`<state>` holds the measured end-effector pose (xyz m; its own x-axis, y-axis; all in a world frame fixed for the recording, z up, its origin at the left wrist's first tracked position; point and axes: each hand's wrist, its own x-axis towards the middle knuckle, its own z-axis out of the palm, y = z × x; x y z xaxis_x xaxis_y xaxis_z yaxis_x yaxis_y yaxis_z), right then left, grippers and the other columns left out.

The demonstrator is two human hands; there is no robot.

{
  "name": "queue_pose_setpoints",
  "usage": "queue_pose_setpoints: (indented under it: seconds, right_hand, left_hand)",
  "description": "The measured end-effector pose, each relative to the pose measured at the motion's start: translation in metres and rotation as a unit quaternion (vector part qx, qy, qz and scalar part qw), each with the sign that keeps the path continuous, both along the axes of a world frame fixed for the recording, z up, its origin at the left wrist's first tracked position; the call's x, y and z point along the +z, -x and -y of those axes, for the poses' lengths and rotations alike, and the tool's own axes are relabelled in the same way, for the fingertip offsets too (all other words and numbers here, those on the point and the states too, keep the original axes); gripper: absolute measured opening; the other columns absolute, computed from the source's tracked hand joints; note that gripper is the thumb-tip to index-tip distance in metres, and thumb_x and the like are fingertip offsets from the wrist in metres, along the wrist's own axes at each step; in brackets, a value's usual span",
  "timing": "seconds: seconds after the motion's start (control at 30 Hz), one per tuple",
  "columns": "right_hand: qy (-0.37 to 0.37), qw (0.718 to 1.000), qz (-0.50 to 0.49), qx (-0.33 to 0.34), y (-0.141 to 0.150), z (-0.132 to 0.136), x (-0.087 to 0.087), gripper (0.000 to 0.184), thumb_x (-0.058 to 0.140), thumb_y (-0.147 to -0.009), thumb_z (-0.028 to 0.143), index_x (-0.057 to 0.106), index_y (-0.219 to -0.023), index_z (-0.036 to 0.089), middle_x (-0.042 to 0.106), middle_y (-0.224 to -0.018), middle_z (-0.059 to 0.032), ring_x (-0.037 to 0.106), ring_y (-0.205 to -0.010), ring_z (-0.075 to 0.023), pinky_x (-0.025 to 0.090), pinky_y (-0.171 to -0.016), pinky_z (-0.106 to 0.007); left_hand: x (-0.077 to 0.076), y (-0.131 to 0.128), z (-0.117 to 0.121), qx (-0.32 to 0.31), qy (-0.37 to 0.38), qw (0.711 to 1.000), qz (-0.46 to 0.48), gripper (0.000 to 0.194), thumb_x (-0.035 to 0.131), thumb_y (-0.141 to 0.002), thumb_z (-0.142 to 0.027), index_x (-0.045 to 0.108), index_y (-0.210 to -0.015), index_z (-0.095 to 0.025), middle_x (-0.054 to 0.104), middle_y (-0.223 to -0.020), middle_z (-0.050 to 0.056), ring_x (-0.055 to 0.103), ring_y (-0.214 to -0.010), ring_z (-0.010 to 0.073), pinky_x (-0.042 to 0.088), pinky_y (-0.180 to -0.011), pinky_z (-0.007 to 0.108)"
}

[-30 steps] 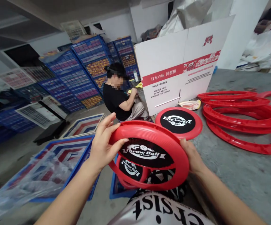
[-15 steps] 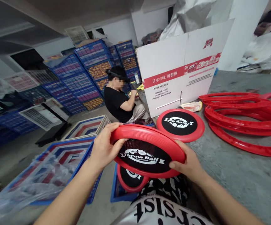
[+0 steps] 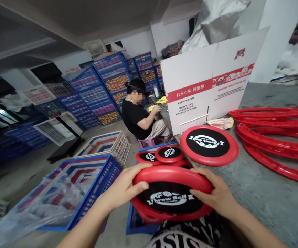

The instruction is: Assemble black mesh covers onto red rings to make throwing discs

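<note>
Between my two hands is a red-rimmed throwing disc (image 3: 173, 198) with a black face and white "Throw Ball" lettering, its near edge tilted down. My left hand (image 3: 128, 186) grips the rim on the left, thumb on the front. On the right side of the rim, my right hand (image 3: 213, 189) holds on in the same way. Another such disc (image 3: 208, 145) lies flat on the grey table, just beyond my right hand. Several more discs (image 3: 169, 154) sit in a blue crate (image 3: 141, 227) below the held one, partly hidden by it.
Red plastic rings (image 3: 273, 137) are heaped on the table (image 3: 262, 193) at right. A white carton (image 3: 205, 82) stands behind. A seated person (image 3: 141, 110) works beyond it. At left are a blue lined crate (image 3: 68, 227) with clear plastic bags and a white crate (image 3: 120, 148).
Both my hands have lowered the disc towards my lap, still holding it. My view has shifted, so discs in the crate beyond it now show.
</note>
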<state>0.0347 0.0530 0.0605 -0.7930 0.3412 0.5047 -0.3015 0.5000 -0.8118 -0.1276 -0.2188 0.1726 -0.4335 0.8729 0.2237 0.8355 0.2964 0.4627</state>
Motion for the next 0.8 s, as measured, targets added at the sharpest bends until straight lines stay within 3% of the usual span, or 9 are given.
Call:
queue_pose_setpoints:
  seconds: [0.1,0.2,0.4,0.53,0.67,0.8]
  right_hand:
    - [-0.035,0.999,0.009,0.037,0.001,0.003,-0.011,0.043,0.082,-0.075,0.039,0.072,-0.116,0.027,0.079,-0.108,-0.0074,0.077,-0.091,-0.0269,0.062,-0.080,-0.037]
    - [-0.088,0.995,0.002,0.055,0.001,0.006,-0.020,0.047,0.081,-0.077,0.039,0.071,-0.120,0.027,0.079,-0.110,-0.0082,0.076,-0.095,-0.0263,0.062,-0.083,-0.036]
    - [-0.188,0.982,0.006,0.005,0.009,0.010,-0.026,0.046,0.070,-0.089,0.042,0.063,-0.132,0.026,0.075,-0.106,-0.0074,0.072,-0.093,-0.0224,0.060,-0.083,-0.036]
    - [-0.261,0.964,0.013,-0.041,0.027,0.019,-0.021,0.052,0.063,-0.095,0.041,0.053,-0.142,0.023,0.068,-0.116,-0.0115,0.065,-0.105,-0.0262,0.058,-0.091,-0.044]
    - [-0.275,0.955,-0.023,-0.106,0.046,0.033,-0.003,0.048,0.062,-0.096,0.036,0.050,-0.140,0.019,0.061,-0.123,-0.0160,0.059,-0.115,-0.0300,0.054,-0.096,-0.050]
    - [-0.216,0.976,-0.016,-0.024,0.062,0.059,0.009,0.032,0.056,-0.099,0.035,0.053,-0.127,0.019,0.066,-0.112,-0.0127,0.063,-0.104,-0.0251,0.056,-0.090,-0.043]
  left_hand:
    - [0.014,-0.001,-0.007,-0.089,0.076,0.982,0.151,0.057,0.036,-0.100,-0.066,0.062,-0.131,-0.026,0.073,-0.119,0.007,0.070,-0.102,0.0228,0.056,-0.089,0.034]
    - [0.018,-0.001,-0.019,-0.131,0.127,0.952,0.245,0.051,0.044,-0.099,-0.061,0.063,-0.128,-0.024,0.072,-0.116,0.006,0.068,-0.101,0.0224,0.054,-0.089,0.033]
    - [0.002,0.005,-0.022,-0.101,0.145,0.915,0.362,0.049,0.052,-0.097,-0.057,0.062,-0.127,-0.019,0.068,-0.122,0.008,0.061,-0.116,0.0255,0.049,-0.099,0.035]
    - [-0.014,0.007,-0.013,-0.010,0.070,0.896,0.437,0.049,0.061,-0.091,-0.059,0.067,-0.118,-0.018,0.070,-0.121,0.009,0.064,-0.111,0.0258,0.050,-0.095,0.034]
    - [-0.028,0.010,-0.012,0.114,-0.079,0.793,0.593,0.050,0.075,-0.082,-0.056,0.069,-0.112,-0.017,0.076,-0.107,0.009,0.072,-0.090,0.0232,0.055,-0.082,0.032]
    - [-0.034,0.016,-0.025,0.181,-0.218,0.722,0.631,0.046,0.080,-0.079,-0.049,0.071,-0.108,-0.013,0.079,-0.097,0.011,0.074,-0.082,0.0223,0.057,-0.083,0.033]
